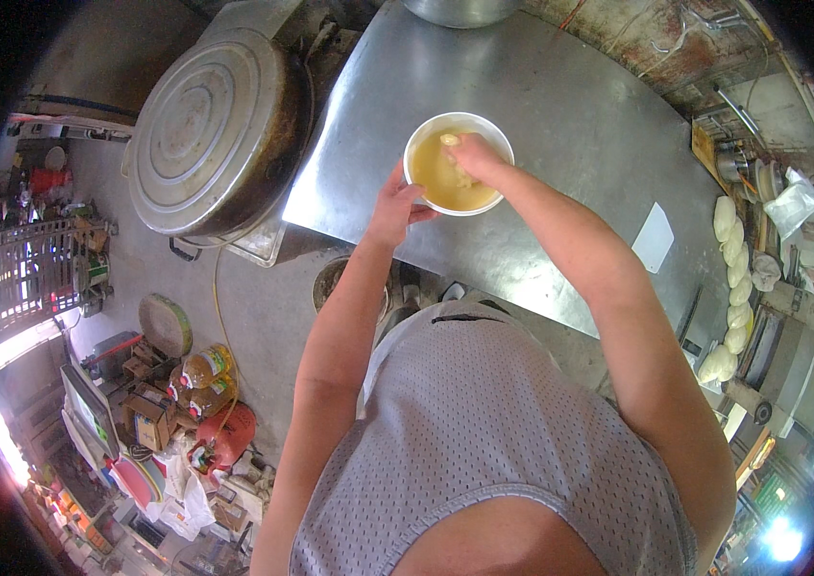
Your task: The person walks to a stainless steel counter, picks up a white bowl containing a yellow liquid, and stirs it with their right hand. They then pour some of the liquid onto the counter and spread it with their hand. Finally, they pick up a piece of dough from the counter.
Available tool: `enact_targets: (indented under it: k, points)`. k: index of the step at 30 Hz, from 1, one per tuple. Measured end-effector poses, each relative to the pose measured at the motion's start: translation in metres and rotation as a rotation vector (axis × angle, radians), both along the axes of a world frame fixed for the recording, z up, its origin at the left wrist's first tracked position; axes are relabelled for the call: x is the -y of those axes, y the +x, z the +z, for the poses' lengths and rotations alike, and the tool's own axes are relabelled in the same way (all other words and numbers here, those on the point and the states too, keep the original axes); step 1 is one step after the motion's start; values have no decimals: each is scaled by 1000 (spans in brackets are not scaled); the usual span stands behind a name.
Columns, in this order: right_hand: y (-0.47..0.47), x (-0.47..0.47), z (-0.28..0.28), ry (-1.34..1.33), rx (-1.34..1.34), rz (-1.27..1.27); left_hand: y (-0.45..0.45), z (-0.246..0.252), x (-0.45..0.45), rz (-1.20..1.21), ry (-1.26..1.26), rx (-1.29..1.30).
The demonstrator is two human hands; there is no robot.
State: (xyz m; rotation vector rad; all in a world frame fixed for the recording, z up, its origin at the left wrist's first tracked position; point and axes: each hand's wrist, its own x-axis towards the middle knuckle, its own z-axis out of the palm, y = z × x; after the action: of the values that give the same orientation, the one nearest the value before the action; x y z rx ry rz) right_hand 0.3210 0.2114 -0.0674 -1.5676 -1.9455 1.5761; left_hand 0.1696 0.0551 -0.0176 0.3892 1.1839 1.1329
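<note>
A white bowl holding a cloudy yellow liquid stands over the near left part of a stainless steel table. My left hand grips the bowl's left side, its fingers around the wall and rim. Inside the bowl is my right hand, its fingers bunched and partly in the liquid. A pale yellow lump shows at those fingers, with more soft pale matter below them. Whether the right hand is closed on the lump cannot be made out.
A large lidded pan is left of the table. A white flat scraper lies on the table's right part, near a row of pale dough pieces. A metal bowl stands at the far edge. A bucket is below my left forearm.
</note>
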Motion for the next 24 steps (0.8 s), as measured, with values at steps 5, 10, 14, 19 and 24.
enact_targets:
  k: [5, 10, 14, 19, 24]
  points:
    - [-2, -6, 3, 235, 286, 187, 1, 0, 0, 10, 2, 3]
    - [-4, -6, 10, 399, 244, 283, 1, -1, 0, -1, 14, -39]
    - [-5, -3, 9, 259, 375, 391, 2, -2, 0, 32, -11, -10]
    - [-11, 1, -6, 306, 671, 644, 1, -3, 1, 31, -8, 8]
    - [-2, 11, -16, 260, 728, 790, 3, -5, 0, 58, -12, 36]
